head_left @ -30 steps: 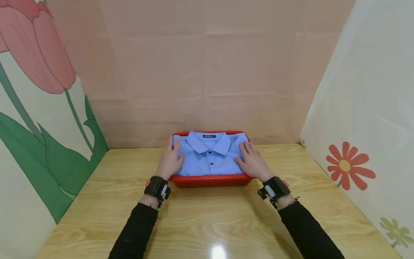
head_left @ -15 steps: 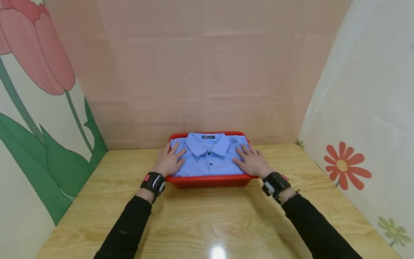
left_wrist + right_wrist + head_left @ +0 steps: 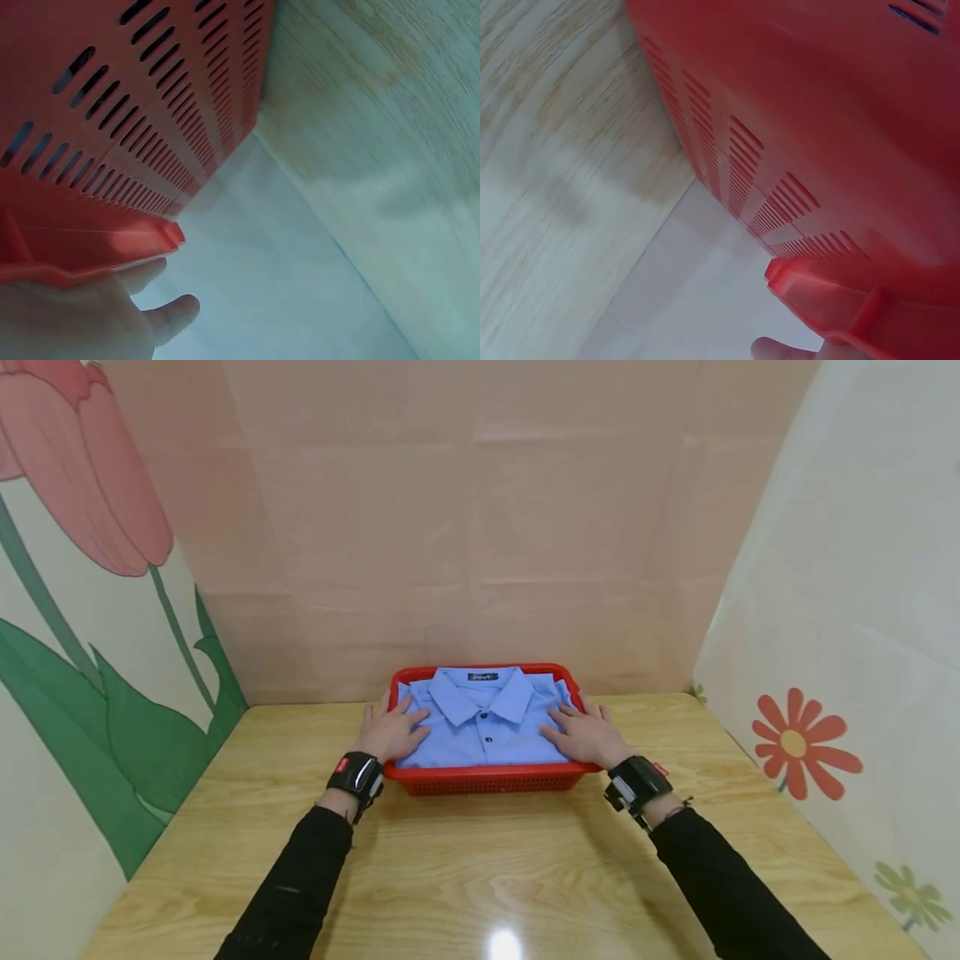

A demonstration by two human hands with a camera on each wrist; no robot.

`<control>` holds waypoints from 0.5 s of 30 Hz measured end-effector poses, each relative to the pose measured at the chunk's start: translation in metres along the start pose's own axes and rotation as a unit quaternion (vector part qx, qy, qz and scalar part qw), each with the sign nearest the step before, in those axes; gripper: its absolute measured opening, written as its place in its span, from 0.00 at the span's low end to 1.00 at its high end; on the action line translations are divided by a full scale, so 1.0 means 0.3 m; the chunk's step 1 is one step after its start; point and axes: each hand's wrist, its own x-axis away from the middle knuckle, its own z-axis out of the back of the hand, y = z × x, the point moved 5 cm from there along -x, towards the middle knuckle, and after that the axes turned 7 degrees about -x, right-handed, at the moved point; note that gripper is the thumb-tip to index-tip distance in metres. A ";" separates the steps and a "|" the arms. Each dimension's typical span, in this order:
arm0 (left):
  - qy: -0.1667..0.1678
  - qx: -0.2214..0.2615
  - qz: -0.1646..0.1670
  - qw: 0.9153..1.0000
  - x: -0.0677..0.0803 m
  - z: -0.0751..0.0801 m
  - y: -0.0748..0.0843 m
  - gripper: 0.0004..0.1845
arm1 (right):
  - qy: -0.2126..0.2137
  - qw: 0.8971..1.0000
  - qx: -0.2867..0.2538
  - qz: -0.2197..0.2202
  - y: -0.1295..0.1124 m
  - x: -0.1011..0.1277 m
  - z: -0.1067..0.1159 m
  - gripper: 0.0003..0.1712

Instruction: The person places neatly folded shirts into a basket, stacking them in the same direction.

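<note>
A light blue collared shirt [image 3: 491, 750], folded with its collar toward the back, lies inside a red plastic basket [image 3: 491, 772]. My left hand [image 3: 388, 733] rests across the left rim, fingers spread, some reaching onto the shirt's left side. Over the opposite rim lies my right hand [image 3: 588, 737], its fingers extended onto the shirt's right edge. In the left wrist view, two fingers of the left hand [image 3: 90, 319] show outside beneath the basket's lip [image 3: 105, 247]. The right wrist view catches only a fingertip [image 3: 772, 349] below the lip; the rest is hidden.
The basket stands toward the back of a wood-grain table [image 3: 480, 868], near a pinkish-brown backdrop [image 3: 472, 527]. Flower-printed panels flank it, with a tulip [image 3: 97, 485] on the left and a red-petalled flower [image 3: 798, 743] on the right.
My left hand has shifted left and spread out over the rim, and the right has moved slightly outward. The shirt's side edges sit further inside the basket, with more rim showing.
</note>
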 end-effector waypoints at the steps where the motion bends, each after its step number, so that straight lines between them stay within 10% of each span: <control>1: 0.002 0.005 -0.001 1.000 0.001 0.000 -0.001 0.26 | 0.004 1.000 -0.004 0.003 0.000 0.001 -0.001 0.38; 7: 0.047 0.077 -0.013 0.996 0.008 0.005 -0.017 0.28 | 0.069 0.993 -0.078 0.056 0.032 0.006 0.004 0.32; 15: 0.141 0.207 -0.023 0.968 0.037 0.013 -0.053 0.29 | 0.120 0.966 -0.213 0.083 0.091 0.041 0.012 0.35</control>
